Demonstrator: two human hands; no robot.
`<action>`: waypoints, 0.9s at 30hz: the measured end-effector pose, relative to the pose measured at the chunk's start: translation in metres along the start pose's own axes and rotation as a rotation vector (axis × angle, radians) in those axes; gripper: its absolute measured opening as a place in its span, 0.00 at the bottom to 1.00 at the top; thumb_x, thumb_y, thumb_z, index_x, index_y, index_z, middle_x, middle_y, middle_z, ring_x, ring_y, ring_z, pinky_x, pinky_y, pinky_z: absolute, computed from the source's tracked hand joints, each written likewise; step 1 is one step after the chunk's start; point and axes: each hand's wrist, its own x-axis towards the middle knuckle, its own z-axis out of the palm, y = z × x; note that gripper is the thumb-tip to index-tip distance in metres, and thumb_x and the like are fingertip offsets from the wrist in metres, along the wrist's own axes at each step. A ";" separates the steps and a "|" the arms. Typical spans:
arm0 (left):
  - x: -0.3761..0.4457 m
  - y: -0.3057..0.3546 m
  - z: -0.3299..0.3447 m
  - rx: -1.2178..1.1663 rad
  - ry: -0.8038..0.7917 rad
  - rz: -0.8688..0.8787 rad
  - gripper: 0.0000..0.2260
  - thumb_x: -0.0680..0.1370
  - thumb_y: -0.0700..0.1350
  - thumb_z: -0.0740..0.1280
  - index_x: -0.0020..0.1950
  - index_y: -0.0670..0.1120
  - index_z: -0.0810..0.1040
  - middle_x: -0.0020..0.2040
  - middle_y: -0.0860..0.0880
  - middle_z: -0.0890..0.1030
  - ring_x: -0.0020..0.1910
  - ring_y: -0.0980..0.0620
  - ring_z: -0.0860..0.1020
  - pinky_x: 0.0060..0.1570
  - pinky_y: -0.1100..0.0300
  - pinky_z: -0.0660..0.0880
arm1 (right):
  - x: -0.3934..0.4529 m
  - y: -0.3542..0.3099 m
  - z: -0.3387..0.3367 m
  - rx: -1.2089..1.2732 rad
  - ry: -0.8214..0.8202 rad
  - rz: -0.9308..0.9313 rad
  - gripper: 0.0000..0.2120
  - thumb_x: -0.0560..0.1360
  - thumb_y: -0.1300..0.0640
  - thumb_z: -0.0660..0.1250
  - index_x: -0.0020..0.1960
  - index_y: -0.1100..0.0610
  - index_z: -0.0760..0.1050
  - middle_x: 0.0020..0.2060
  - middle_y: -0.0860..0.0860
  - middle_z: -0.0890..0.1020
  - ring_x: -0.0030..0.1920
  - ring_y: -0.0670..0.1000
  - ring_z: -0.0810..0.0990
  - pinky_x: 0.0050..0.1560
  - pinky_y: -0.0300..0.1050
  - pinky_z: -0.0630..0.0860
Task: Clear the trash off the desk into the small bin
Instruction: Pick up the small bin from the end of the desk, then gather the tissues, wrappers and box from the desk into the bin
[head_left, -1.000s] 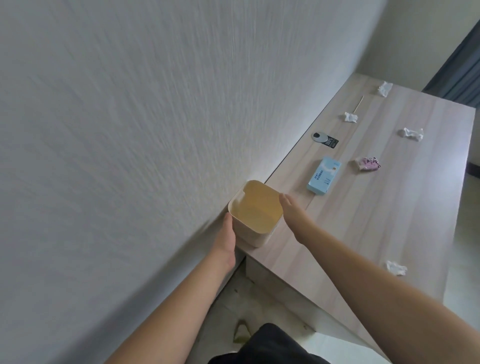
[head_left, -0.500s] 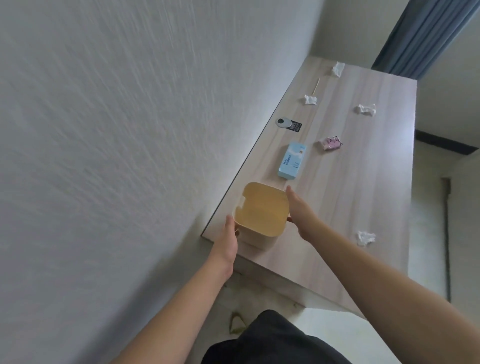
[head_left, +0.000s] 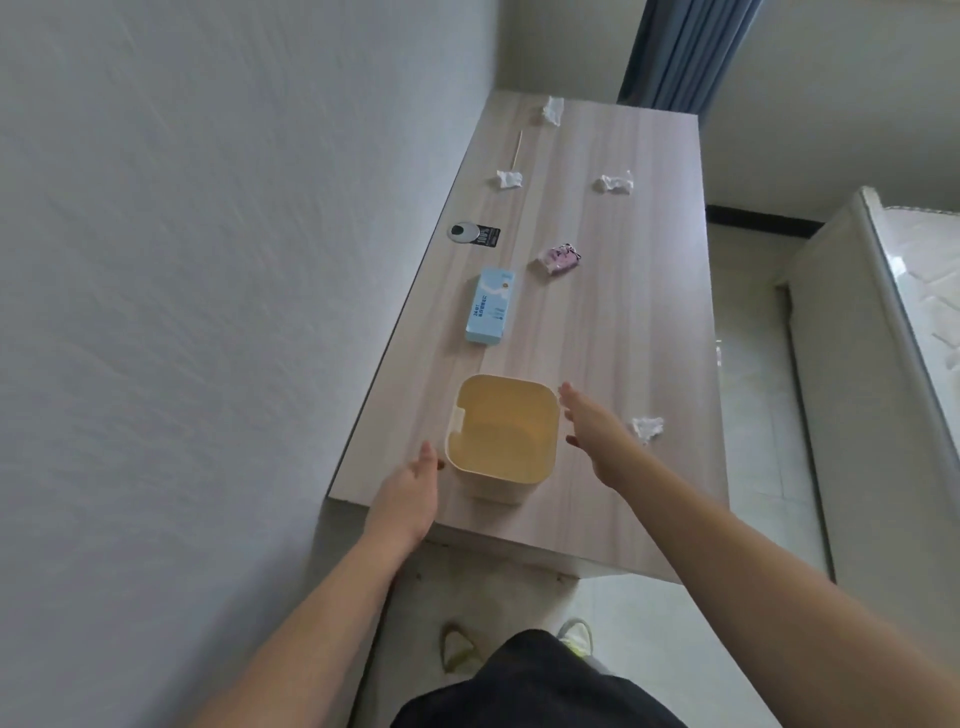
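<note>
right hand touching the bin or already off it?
Apart. The head view shows bare desk wood between the open right hand and the side wall of the small bin; fingers are spread, not wrapped on the rim.

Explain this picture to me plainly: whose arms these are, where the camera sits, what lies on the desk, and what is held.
There is no machine here. A person wears one wide-angle camera on the head, looking down at their own bare arms. The left hand and right hand are open on either side of a small cream plastic bin, which looks empty; neither hand holds anything. The bin stands on a long pale wood-grain desk beside a wall. On the desk lie four crumpled white paper scraps, the nearest just past the right hand, a light blue carton, a pink wrapper, a thin wooden stick and a black tag.
</note>
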 end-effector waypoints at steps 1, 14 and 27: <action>0.006 0.005 -0.002 -0.032 -0.016 -0.007 0.31 0.83 0.62 0.42 0.65 0.48 0.78 0.67 0.45 0.79 0.67 0.44 0.74 0.67 0.49 0.66 | 0.000 0.005 -0.006 0.017 0.010 0.010 0.29 0.79 0.39 0.54 0.74 0.54 0.64 0.73 0.51 0.68 0.71 0.53 0.67 0.72 0.58 0.63; 0.047 0.032 -0.008 -0.317 -0.098 -0.205 0.23 0.81 0.59 0.56 0.50 0.45 0.84 0.48 0.45 0.87 0.49 0.47 0.84 0.51 0.53 0.78 | -0.034 0.033 -0.009 0.180 -0.170 0.043 0.25 0.81 0.39 0.51 0.69 0.52 0.70 0.64 0.47 0.75 0.62 0.48 0.74 0.64 0.54 0.72; 0.036 0.015 0.015 -0.290 -0.342 -0.158 0.18 0.76 0.57 0.71 0.56 0.43 0.79 0.47 0.47 0.88 0.45 0.52 0.87 0.46 0.57 0.81 | -0.042 0.025 -0.019 0.121 -0.103 -0.008 0.22 0.81 0.38 0.47 0.54 0.44 0.78 0.58 0.45 0.80 0.63 0.49 0.75 0.72 0.53 0.63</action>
